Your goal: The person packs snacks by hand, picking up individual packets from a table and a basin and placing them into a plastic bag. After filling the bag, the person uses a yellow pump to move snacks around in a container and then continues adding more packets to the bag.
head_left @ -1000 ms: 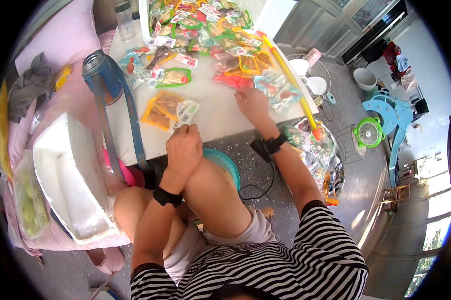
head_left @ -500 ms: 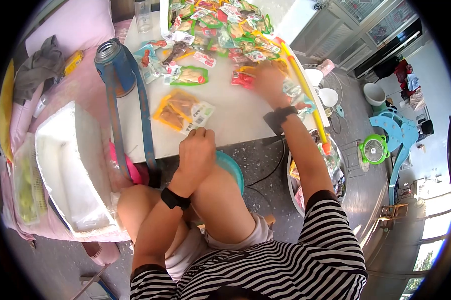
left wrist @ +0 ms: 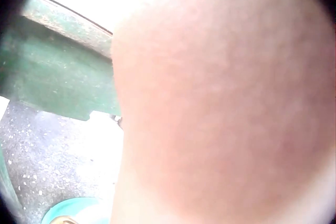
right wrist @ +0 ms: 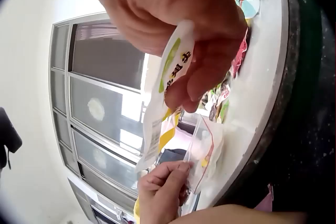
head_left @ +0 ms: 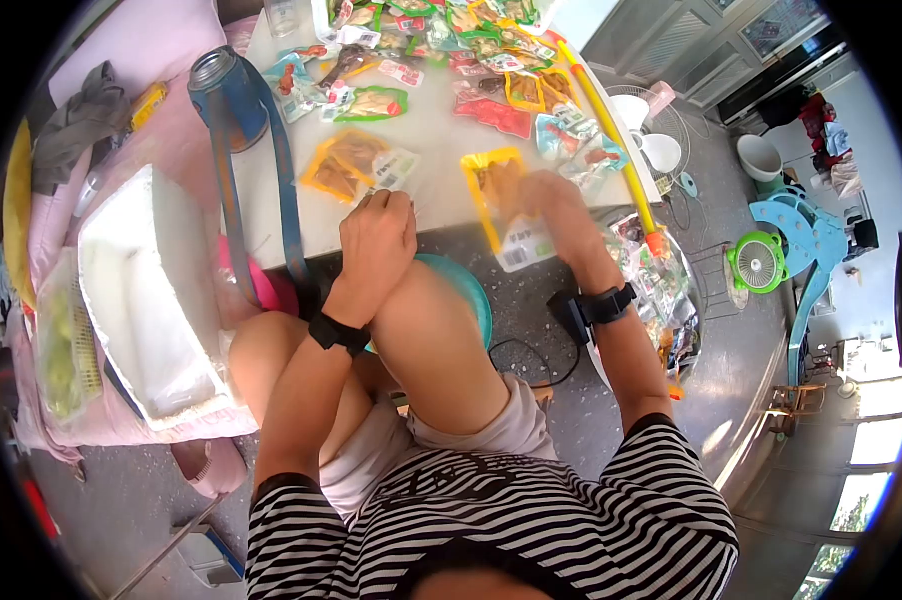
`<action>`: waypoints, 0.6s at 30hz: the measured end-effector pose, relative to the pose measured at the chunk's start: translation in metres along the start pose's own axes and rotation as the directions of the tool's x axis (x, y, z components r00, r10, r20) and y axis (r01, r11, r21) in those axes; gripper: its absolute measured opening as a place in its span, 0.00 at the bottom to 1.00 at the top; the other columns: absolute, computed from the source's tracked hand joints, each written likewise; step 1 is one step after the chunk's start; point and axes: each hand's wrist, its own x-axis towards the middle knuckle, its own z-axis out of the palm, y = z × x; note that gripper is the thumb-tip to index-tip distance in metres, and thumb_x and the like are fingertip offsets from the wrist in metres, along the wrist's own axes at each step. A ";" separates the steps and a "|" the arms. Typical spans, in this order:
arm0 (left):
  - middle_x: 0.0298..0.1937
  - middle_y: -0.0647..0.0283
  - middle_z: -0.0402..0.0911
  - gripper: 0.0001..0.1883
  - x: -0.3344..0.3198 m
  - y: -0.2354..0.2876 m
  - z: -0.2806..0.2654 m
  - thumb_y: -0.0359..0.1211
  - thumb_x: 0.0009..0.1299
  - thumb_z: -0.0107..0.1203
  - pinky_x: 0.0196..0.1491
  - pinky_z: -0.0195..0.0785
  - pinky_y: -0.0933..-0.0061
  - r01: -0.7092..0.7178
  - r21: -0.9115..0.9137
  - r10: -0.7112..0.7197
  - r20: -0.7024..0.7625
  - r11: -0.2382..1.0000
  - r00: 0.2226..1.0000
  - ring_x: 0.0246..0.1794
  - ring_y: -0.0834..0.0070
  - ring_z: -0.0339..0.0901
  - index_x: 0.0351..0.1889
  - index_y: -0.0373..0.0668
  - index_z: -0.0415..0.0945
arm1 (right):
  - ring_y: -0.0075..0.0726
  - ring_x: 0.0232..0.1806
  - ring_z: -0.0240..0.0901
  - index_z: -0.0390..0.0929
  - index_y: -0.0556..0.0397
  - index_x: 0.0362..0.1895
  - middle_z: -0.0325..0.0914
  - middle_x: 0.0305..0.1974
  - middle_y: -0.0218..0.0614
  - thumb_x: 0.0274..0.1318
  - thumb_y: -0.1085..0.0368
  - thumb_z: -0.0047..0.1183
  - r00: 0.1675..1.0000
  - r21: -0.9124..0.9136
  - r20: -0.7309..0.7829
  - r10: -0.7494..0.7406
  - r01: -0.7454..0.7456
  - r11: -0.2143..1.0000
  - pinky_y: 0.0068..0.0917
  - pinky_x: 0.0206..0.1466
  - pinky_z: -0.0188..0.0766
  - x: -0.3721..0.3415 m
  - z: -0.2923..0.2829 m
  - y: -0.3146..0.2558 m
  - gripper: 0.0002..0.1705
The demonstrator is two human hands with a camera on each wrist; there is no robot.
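My right hand (head_left: 568, 215) grips a yellow-and-white snack packet (head_left: 489, 185), held up over the front edge of the table. In the right wrist view, the fingers and thumb curl round the packet (right wrist: 157, 113), whose printed white back shows. My left hand (head_left: 376, 240) is at the table's front edge, its wrist close over the knee. The right wrist view has this left hand (right wrist: 161, 190) pinching the rim of a clear plastic bag (right wrist: 202, 153) with a red line along it. Another yellow packet (head_left: 346, 160) lies on the table just beyond the left fingers.
Many snack packets (head_left: 471, 45) are heaped at the back of the white table (head_left: 431, 160). A blue strapped flask (head_left: 229, 100) stands left, near a white foam box (head_left: 146, 310). A yellow tube (head_left: 601, 110) runs along the right edge, above a basin of packets (head_left: 656, 275).
My right hand reached to the packets at the right of the table, took the yellow-and-white packet and drew it back towards me. The left hand stays by the table edge.
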 end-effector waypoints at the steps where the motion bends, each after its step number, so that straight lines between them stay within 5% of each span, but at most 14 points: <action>1: 0.24 0.54 0.73 0.04 -0.001 0.000 0.000 0.25 0.60 0.54 0.27 0.66 0.58 0.013 -0.001 -0.013 0.007 1.000 1.000 0.26 0.55 0.73 0.26 0.37 0.70 | 0.15 0.27 0.67 0.75 0.56 0.36 0.73 0.26 0.24 0.62 0.63 0.49 1.000 -0.051 0.020 0.003 -0.002 0.999 0.16 0.31 0.66 -0.006 0.004 0.006 0.09; 7: 0.27 0.53 0.75 0.03 -0.005 -0.004 0.001 0.24 0.59 0.53 0.29 0.68 0.59 0.013 0.041 -0.014 0.027 0.999 1.000 0.27 0.55 0.74 0.31 0.38 0.73 | 0.18 0.28 0.71 0.76 0.57 0.37 0.77 0.29 0.28 0.58 0.65 0.49 0.997 -0.146 0.072 0.024 -0.013 0.989 0.18 0.30 0.68 -0.005 0.044 0.008 0.09; 10: 0.28 0.54 0.75 0.05 -0.005 -0.006 0.000 0.24 0.58 0.53 0.29 0.69 0.59 -0.026 0.080 0.021 0.060 0.996 0.998 0.29 0.56 0.75 0.33 0.38 0.74 | 0.18 0.34 0.67 0.75 0.56 0.35 0.73 0.30 0.24 0.59 0.66 0.46 0.994 -0.263 0.108 -0.004 0.033 0.964 0.20 0.38 0.66 0.007 0.060 0.012 0.08; 16: 0.29 0.55 0.75 0.07 0.001 0.000 -0.003 0.24 0.57 0.53 0.30 0.71 0.60 -0.085 0.014 0.084 0.056 0.996 0.995 0.31 0.57 0.76 0.35 0.37 0.74 | 0.18 0.33 0.71 0.76 0.59 0.34 0.77 0.31 0.29 0.57 0.66 0.49 0.973 -0.300 0.219 0.078 -0.008 0.954 0.18 0.35 0.68 0.034 0.078 0.006 0.08; 18: 0.29 0.55 0.76 0.09 0.001 0.001 -0.002 0.24 0.56 0.52 0.30 0.72 0.60 -0.098 0.013 0.097 0.035 0.995 0.995 0.31 0.56 0.76 0.35 0.37 0.74 | 0.21 0.37 0.71 0.75 0.58 0.37 0.76 0.32 0.27 0.58 0.66 0.49 0.955 -0.295 0.260 0.144 -0.063 0.953 0.20 0.42 0.67 0.043 0.083 -0.003 0.08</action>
